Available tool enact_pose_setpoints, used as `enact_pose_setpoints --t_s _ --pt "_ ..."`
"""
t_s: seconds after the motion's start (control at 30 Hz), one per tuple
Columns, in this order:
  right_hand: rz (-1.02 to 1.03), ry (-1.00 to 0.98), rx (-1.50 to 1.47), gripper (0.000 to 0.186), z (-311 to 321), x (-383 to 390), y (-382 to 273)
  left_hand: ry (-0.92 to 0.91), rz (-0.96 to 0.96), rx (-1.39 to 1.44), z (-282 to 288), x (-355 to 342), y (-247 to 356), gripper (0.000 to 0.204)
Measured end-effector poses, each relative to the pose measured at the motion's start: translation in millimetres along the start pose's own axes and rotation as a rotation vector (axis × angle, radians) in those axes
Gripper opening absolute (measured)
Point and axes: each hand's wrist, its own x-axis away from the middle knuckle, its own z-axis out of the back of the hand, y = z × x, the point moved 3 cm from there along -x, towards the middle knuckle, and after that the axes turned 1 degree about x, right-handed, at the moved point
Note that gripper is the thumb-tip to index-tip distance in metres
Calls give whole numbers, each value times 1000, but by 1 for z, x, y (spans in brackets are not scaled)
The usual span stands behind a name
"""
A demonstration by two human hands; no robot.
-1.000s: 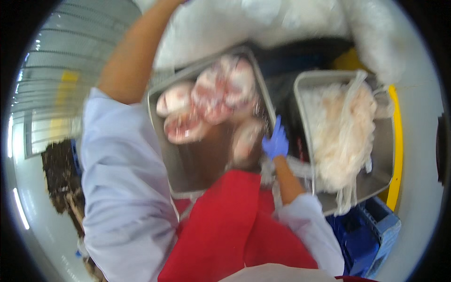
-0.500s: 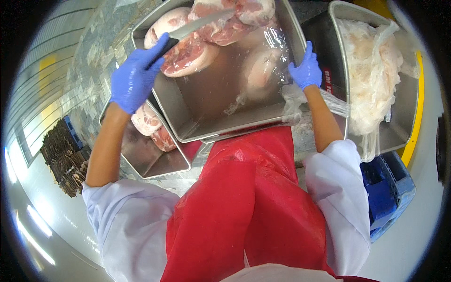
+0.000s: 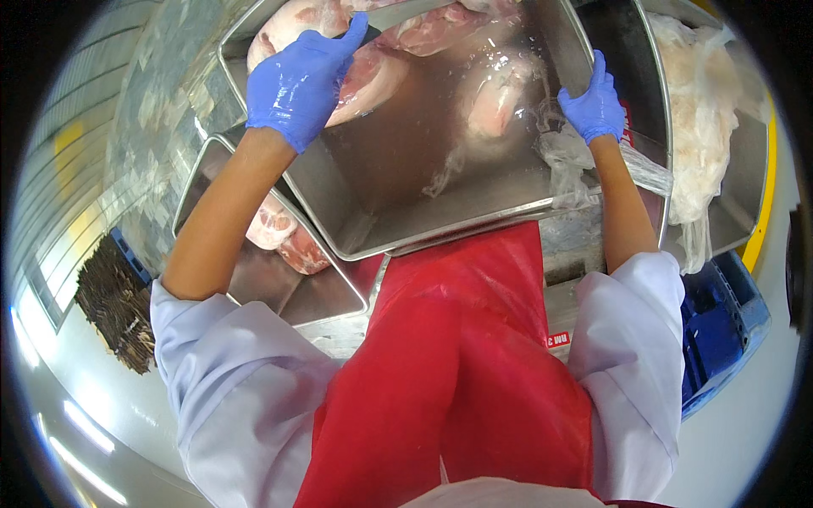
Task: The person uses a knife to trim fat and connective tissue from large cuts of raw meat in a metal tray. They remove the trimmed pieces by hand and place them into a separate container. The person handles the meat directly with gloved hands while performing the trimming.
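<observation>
My blue-gloved left hand (image 3: 301,85) is closed round the dark handle of a knife (image 3: 411,12), its blade pointing right across raw meat pieces (image 3: 368,85) at the far end of a metal tub (image 3: 326,186). Several pale, pinkish cuts lie there in cloudy reddish liquid. Another piece (image 3: 500,106) sits partly under the liquid toward the right. My right hand (image 3: 593,110), also gloved, grips the tub's right rim, thumb on the inner side and a finger stretched along it. Clear plastic film (image 3: 567,157) hangs over the rim beside that wrist.
A smaller metal tub (image 3: 326,309) with meat (image 3: 288,233) stands at left. On the right, plastic-wrapped pale material (image 3: 699,110) fills another metal container, near a yellow edge (image 3: 766,186). A blue crate (image 3: 724,330) sits below it. Brown stacked sheets (image 3: 114,305) are at far left.
My left hand has moved right and farther away with the knife, over the meat. The tub and my right hand on its rim appear shifted right in the view.
</observation>
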Motion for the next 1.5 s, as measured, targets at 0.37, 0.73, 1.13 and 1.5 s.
enact_pose_setpoints --t_s 0.37,0.73,1.13,1.5 --pt "41 -34 -130 97 1 4 7 -154 69 9 -11 -43 43 41" --pt "67 220 -99 91 3 10 0 -257 68 186 -35 -154 10 37" --pt "367 403 -441 67 -5 -112 -136 -114 489 299 -75 -111 -18 37" --pt "276 294 -303 78 -14 -165 -173 -500 180 -55 7 -229 -46 34"
